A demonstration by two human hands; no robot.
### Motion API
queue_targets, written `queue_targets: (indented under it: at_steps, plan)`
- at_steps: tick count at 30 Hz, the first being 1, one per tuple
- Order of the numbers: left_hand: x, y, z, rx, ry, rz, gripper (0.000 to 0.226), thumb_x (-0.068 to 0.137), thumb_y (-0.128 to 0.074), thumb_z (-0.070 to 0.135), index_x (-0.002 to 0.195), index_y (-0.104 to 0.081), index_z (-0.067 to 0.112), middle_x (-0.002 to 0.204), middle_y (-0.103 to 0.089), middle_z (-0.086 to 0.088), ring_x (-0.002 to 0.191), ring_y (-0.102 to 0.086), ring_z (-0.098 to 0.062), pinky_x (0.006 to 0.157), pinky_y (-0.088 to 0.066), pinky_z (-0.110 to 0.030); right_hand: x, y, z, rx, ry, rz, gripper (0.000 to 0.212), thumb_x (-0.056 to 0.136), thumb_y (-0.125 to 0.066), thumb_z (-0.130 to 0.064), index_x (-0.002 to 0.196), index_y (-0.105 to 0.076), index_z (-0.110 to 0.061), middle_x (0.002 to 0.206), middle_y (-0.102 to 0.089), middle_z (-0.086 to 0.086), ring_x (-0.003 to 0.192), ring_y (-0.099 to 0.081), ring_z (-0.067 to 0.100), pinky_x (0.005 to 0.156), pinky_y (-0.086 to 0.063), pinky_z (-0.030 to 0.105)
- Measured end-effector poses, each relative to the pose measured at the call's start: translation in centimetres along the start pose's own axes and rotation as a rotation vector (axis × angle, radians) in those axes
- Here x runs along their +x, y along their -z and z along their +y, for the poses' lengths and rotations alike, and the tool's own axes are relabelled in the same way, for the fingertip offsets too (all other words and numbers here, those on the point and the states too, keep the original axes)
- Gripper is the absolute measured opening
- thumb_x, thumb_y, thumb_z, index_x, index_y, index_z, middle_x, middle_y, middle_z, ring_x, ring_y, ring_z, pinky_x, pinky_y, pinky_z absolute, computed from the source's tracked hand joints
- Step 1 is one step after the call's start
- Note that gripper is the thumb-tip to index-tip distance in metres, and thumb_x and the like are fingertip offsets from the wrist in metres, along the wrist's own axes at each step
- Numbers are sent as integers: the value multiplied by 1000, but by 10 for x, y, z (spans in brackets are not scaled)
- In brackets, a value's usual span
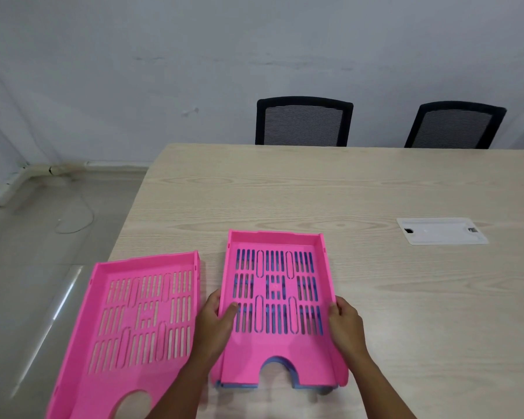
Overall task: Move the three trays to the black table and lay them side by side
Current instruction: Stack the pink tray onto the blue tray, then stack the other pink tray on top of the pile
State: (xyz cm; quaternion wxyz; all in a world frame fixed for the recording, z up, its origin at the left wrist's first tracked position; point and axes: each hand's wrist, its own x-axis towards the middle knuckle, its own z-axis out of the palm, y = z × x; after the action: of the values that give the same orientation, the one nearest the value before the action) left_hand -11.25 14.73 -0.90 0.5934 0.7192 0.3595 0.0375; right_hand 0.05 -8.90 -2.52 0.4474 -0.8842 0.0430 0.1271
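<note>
A pink slotted tray (273,358) sits nested on top of a blue tray (303,386), whose edge shows only under the front cut-out and through the slots. My left hand (214,325) grips the pink tray's left wall, thumb inside. On the opposite side, my right hand (344,325) holds the right wall. A second pink tray (133,376) lies flat to the left, slightly turned, overhanging the left edge of the light wooden table (375,192). No black table is in view.
Two black mesh chairs (303,120) (454,125) stand behind the table's far edge. A white cable-port plate (440,234) is set in the tabletop at right. Grey tiled floor (43,237) with a cable lies to the left.
</note>
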Motion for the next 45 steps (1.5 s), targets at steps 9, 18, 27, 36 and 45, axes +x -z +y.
queue_targets:
  at_steps: [9, 18, 27, 36, 45]
  plan:
    - [-1, 2, -5, 8, -27, -6, 57, 98, -60, 22, 152, -40, 16, 151, -52, -10, 138, -51, -30, 112, -44, -56, 6, 3, -13, 11, 29, -39, 29, 104, -39, -16, 106, -68, -16, 89, -71, 1, 80, -67, 17, 64, -52, 27]
    - [0, 23, -8, -22, -67, 14, 55, 98, -60, 13, 151, -42, 14, 158, -44, -9, 145, -42, -26, 119, -35, -43, 0, -6, -42, 10, 216, 154, 42, 99, -50, -11, 142, -54, -9, 117, -66, 2, 108, -65, 22, 98, -48, 33]
    - [-12, 72, -22, -40, -94, 132, 50, 96, -61, 10, 145, -50, 14, 151, -53, -5, 138, -45, -14, 117, -34, -34, -24, -74, -94, 66, 378, -3, 44, 97, -57, -5, 142, -55, -3, 142, -61, 14, 131, -57, 27, 113, -43, 47]
    - [-26, 155, -59, 32, -41, 301, 52, 96, -62, 15, 147, -49, 16, 151, -54, -5, 142, -46, -23, 116, -35, -37, -84, -162, -133, -25, 509, -334, 49, 98, -55, -12, 147, -49, -5, 148, -55, 10, 138, -50, 21, 117, -32, 29]
    - [-29, 221, -95, 96, 97, 420, 59, 94, -64, 19, 150, -43, 14, 151, -53, -13, 137, -52, -30, 109, -41, -38, -127, -215, -129, -135, 363, -475, 54, 97, -56, -12, 147, -37, -3, 148, -50, 15, 138, -47, 32, 111, -35, 29]
